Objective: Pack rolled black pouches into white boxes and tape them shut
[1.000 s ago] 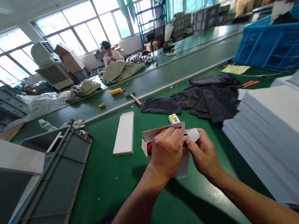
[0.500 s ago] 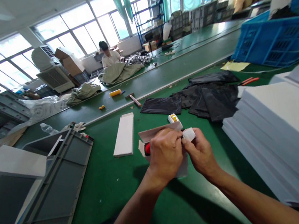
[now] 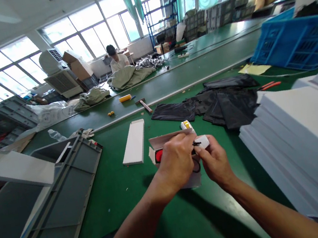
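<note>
An open white cardboard box [image 3: 193, 180] lies on the green table with its lid flap raised, and a red item [image 3: 159, 155] shows inside its left end. Over the box is my left hand [image 3: 179, 154], its fingers curled together; what they pinch is hidden. My right hand [image 3: 215, 158] grips a small white block-shaped piece [image 3: 202, 141] between thumb and fingers. A thin black part [image 3: 196, 143] sticks out of the piece toward my left fingertips. Below my left fingers a black cord loop [image 3: 197, 165] hangs against the box.
A closed flat white box [image 3: 134, 142] lies left, beside a grey crate [image 3: 76, 191]. Behind my hands are a white-and-yellow item [image 3: 186, 125] and black plastic bags [image 3: 224, 103]. White boxes [image 3: 299, 131] are stacked right, near a blue crate [image 3: 302, 42]. A person [image 3: 117, 58] sits across the table.
The black part by the white piece and the black cord loop now show more clearly. My hands have shifted only slightly, and the view has turned a little to the left.
</note>
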Available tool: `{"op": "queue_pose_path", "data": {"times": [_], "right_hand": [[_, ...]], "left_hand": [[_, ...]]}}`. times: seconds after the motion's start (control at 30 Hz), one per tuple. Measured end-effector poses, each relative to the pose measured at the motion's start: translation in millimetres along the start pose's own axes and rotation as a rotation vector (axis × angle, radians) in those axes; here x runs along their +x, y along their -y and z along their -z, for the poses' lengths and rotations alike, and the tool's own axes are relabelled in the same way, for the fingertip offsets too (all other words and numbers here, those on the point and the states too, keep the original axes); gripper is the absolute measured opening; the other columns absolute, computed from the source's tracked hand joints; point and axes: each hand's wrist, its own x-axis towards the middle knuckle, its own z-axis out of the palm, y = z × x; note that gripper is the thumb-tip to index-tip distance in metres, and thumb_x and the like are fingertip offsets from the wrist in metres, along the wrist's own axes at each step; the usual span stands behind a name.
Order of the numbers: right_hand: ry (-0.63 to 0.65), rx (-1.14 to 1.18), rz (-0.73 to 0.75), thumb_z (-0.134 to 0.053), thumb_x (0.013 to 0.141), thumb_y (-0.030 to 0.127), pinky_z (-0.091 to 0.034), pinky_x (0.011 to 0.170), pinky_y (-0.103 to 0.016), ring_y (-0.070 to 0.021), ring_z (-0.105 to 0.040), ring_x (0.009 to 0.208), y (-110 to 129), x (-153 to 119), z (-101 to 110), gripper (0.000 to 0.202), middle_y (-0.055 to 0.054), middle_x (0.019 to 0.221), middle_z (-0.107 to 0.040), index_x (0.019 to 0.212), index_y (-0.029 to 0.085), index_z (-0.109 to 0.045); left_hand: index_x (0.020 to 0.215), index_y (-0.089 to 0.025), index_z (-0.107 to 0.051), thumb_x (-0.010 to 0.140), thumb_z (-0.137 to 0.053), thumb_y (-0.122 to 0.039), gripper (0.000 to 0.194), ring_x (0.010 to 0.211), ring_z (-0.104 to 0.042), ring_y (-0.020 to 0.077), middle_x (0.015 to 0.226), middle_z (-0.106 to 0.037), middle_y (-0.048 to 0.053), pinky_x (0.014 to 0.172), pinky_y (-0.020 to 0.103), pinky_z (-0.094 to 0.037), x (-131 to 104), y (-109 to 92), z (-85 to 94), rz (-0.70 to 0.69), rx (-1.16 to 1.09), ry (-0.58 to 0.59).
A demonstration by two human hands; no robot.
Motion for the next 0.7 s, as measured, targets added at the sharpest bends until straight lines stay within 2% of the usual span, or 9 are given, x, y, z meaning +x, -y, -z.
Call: {"op": "queue_pose_path", "data": {"times": [0.2,0.47,0.6,0.7], "right_hand": [[0.053,0.078,0.018,-0.062,0.085,0.045,-0.048,0.063,-0.029,-0.0179,-0.055,0.072,-8.3,-1.8,3.1,0.029,-0.001,0.084,-0.059,0.102,0.023,-0.053],[0.081,0.129,0.02,-0.061,0.086,0.046,-0.049,0.066,-0.03,-0.018,-0.055,0.074,-19.9,-2.6,4.2,0.033,-0.001,0.088,-0.058,0.108,0.023,-0.051],[0.087,0.115,0.026,-0.061,0.086,0.046,-0.049,0.064,-0.03,-0.018,-0.055,0.073,-16.0,-2.8,4.6,0.033,-0.002,0.087,-0.059,0.108,0.024,-0.051],[0.091,0.098,0.024,-0.062,0.085,0.047,-0.05,0.065,-0.031,-0.0183,-0.056,0.074,-10.4,-2.8,5.5,0.034,-0.002,0.087,-0.059,0.107,0.024,-0.052]], "left_hand": [[0.088,-0.014,-0.067,0.085,-0.049,-0.008,0.02,0.08,-0.06,0.0201,0.083,-0.063,0.007,0.076,0.032,-0.052,3.4,-6.2,0.4,-0.006,0.189,0.123],[0.084,-0.015,-0.068,0.089,-0.049,-0.011,0.021,0.076,-0.058,0.0176,0.079,-0.062,0.005,0.073,0.029,-0.05,2.3,-1.8,-0.4,-0.082,0.176,0.094],[0.081,-0.014,-0.067,0.09,-0.051,-0.014,0.017,0.08,-0.058,0.0179,0.085,-0.062,0.006,0.073,0.029,-0.051,1.8,-1.9,-0.2,-0.138,0.254,0.099],[0.085,-0.016,-0.067,0.09,-0.052,-0.016,0.016,0.08,-0.059,0.0194,0.087,-0.062,0.005,0.071,0.031,-0.051,1.9,-3.0,-0.5,-0.098,0.31,0.111]]}}
